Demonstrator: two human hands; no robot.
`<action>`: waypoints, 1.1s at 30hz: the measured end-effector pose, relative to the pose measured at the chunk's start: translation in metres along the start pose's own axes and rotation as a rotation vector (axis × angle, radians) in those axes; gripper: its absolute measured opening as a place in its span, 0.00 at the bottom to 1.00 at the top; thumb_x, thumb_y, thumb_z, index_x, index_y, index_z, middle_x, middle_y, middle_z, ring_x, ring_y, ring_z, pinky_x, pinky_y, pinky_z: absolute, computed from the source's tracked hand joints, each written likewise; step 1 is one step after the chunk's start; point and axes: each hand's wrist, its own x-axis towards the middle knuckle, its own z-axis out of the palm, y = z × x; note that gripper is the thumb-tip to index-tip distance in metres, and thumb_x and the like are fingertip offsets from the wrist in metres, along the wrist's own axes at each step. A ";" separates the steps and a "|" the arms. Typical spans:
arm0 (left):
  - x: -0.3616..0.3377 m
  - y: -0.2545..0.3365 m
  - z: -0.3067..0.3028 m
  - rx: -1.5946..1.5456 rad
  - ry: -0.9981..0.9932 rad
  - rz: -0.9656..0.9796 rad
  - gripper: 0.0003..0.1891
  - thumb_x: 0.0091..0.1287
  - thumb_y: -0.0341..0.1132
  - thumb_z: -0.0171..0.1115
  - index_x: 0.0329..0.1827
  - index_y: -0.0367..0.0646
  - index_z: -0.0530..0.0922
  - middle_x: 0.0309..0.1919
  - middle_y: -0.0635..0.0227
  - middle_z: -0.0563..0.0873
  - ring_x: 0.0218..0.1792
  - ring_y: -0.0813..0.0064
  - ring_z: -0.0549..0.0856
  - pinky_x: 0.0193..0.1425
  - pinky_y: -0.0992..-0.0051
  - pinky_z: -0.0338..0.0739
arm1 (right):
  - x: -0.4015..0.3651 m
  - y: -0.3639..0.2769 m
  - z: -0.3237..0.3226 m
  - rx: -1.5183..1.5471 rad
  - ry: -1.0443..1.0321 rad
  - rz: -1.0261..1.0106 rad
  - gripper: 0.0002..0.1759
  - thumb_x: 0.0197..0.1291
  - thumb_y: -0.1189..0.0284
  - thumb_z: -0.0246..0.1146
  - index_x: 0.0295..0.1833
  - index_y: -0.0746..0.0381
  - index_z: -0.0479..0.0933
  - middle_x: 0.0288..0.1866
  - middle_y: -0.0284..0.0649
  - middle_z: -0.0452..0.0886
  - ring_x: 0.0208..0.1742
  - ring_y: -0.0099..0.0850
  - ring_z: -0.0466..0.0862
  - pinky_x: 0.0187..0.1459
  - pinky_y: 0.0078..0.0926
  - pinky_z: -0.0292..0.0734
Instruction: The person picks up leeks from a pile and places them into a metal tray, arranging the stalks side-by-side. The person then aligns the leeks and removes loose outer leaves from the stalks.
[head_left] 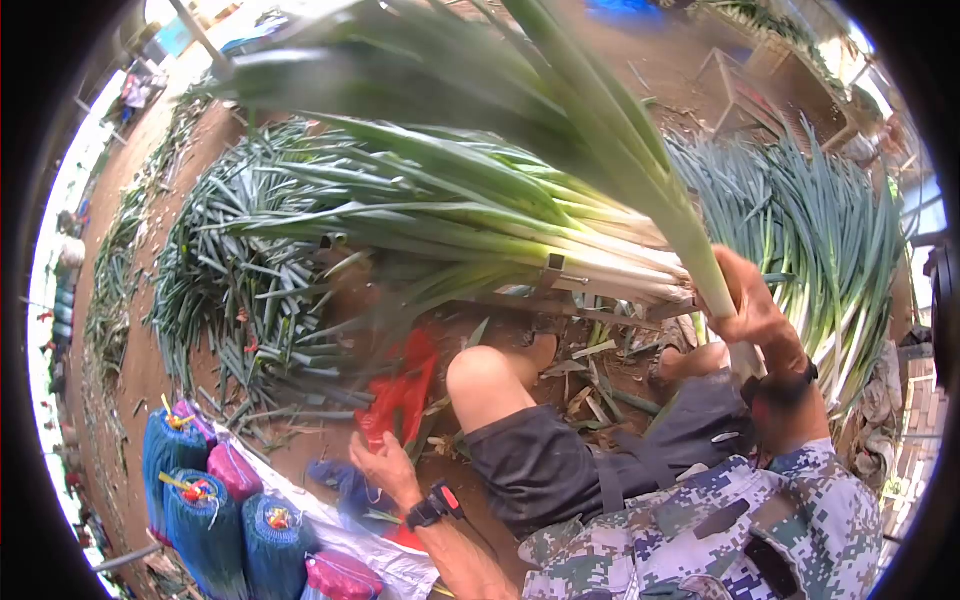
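A thick green-leaved leek (690, 235) is gripped near its white base by my right hand (742, 298), its blurred leaves fanning up and to the left. Beneath it a large bunch of leeks (590, 245) lies sideways on a metal rack (560, 300), white ends to the right, close to my right hand. My left hand (385, 465) is low on the left beside a red plastic bag (405, 385), fingers apart, with nothing visible in it.
Cut leek leaves (240, 260) are heaped on the dirt floor at the left. More leeks (830, 250) stand at the right. Blue net rolls (205, 530) and pink bundles (235, 470) sit at lower left. A wooden crate (780, 85) is at the back right.
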 end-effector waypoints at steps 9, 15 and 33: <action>0.000 0.079 0.041 -0.196 -0.117 0.086 0.24 0.66 0.24 0.65 0.66 0.32 0.71 0.65 0.49 0.73 0.47 0.59 0.85 0.47 0.67 0.85 | 0.130 0.015 -0.026 -0.793 0.709 -0.469 0.42 0.42 0.75 0.78 0.65 0.60 0.67 0.48 0.46 0.80 0.50 0.40 0.83 0.53 0.37 0.79; 0.022 0.166 0.042 -0.028 0.026 0.694 0.16 0.68 0.19 0.62 0.59 0.34 0.79 0.57 0.54 0.82 0.42 0.64 0.85 0.48 0.67 0.82 | 0.188 0.208 -0.004 -1.112 0.336 -0.308 0.42 0.50 0.57 0.78 0.70 0.51 0.68 0.54 0.41 0.78 0.54 0.40 0.79 0.56 0.44 0.72; 0.084 0.445 0.170 0.425 -0.347 1.320 0.29 0.56 0.35 0.73 0.65 0.51 0.79 0.68 0.58 0.76 0.74 0.55 0.69 0.80 0.53 0.58 | 0.197 0.158 -0.033 -0.705 0.641 -0.531 0.21 0.52 0.73 0.75 0.53 0.57 0.80 0.47 0.37 0.81 0.50 0.41 0.79 0.53 0.40 0.72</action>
